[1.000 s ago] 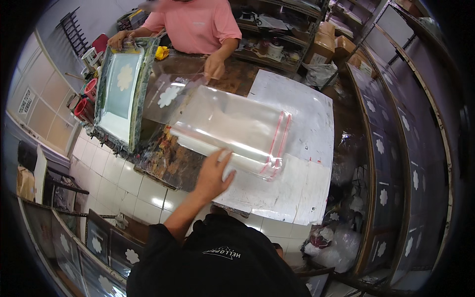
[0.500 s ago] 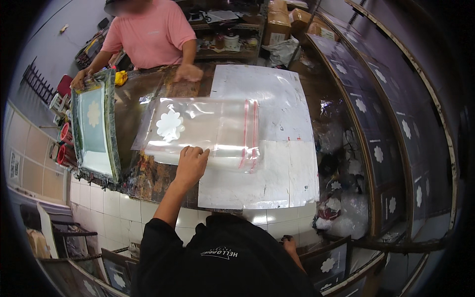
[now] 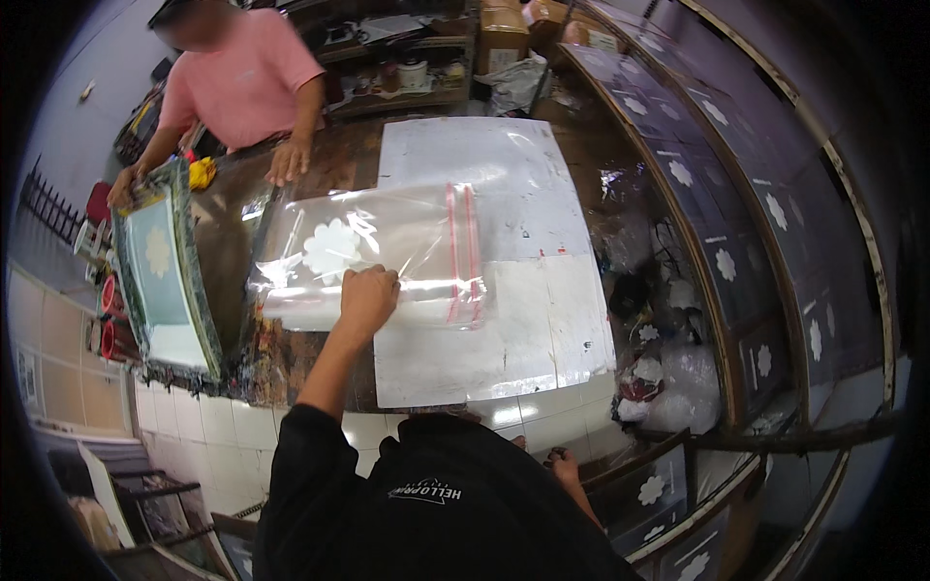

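A clear plastic bag with a white flower print and red lines near its right end lies across the table on what looks like a stack of the same. My left hand is closed at the bag's near side beside the print, pinching the film. Creases and glare spread out from the fingers. Low on the right, apart from the table, my right hand hangs with its fingers curled. It is small and dark there, and I cannot make out what it holds, if anything.
White sheets cover the table's right part. At left, a co-worker in pink holds a tilted screen-printing frame with one hand and rests the other at the table. Racks of flower-printed sheets stand at right, more near my right side.
My left hand has gone from lying on the bag's near edge to gripping it, and the film is now creased. The co-worker's free hand has moved left and down. The whole view has shifted slightly.
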`<state>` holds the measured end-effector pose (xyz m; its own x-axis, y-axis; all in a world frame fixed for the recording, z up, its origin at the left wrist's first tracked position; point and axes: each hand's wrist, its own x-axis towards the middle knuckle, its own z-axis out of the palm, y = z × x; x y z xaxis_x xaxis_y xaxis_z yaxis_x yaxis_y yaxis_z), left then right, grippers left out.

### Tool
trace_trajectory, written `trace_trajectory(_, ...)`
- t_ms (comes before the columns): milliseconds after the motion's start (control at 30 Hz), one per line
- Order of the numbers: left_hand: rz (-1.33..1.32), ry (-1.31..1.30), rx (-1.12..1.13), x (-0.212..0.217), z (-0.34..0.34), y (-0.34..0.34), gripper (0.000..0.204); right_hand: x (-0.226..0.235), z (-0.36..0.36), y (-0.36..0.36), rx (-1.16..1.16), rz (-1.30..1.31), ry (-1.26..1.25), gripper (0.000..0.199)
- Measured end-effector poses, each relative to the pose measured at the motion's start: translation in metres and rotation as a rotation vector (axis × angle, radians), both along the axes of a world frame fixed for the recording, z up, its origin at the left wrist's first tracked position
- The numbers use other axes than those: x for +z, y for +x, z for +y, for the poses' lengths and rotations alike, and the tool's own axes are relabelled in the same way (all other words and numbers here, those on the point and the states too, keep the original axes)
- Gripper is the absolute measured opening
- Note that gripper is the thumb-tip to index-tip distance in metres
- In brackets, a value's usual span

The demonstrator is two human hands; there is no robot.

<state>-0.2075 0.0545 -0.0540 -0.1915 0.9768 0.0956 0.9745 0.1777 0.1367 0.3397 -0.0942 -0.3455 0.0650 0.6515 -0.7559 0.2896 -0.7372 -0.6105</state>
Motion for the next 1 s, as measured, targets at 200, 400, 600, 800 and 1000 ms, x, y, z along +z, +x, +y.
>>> trace_trajectory(200, -0.149, 0.129, -0.425, 0.058, -0.005, 0.122, 0.017, 0.103, 0.038, -0.033, -0.369, 0.256, 0.399, 0.032)
trace_trajectory(400, -0.216, -0.004, -0.778, 0.060, -0.003, 0.233, 0.016, 0.306, 0.081, -0.072, -0.192, 0.722, 0.629, 0.046)
trace_trajectory(600, -0.137, 0.060, -1.080, 0.043, -0.015, 0.306, 0.019, 0.328, 0.096, -0.070, -0.174, 0.415, 0.702, 0.035)
trace_trajectory(800, -0.320, 0.066, -1.418, 0.035, -0.031, 0.365, 0.026, 0.301, 0.059, 0.001, -0.333, 0.172, 0.777, 0.033)
trace_trajectory(1000, -0.760, 0.094, -1.611, 0.043, -0.040, 0.380, 0.035, 0.323, -0.004, 0.134, -0.470, -0.005, 0.777, 0.032)
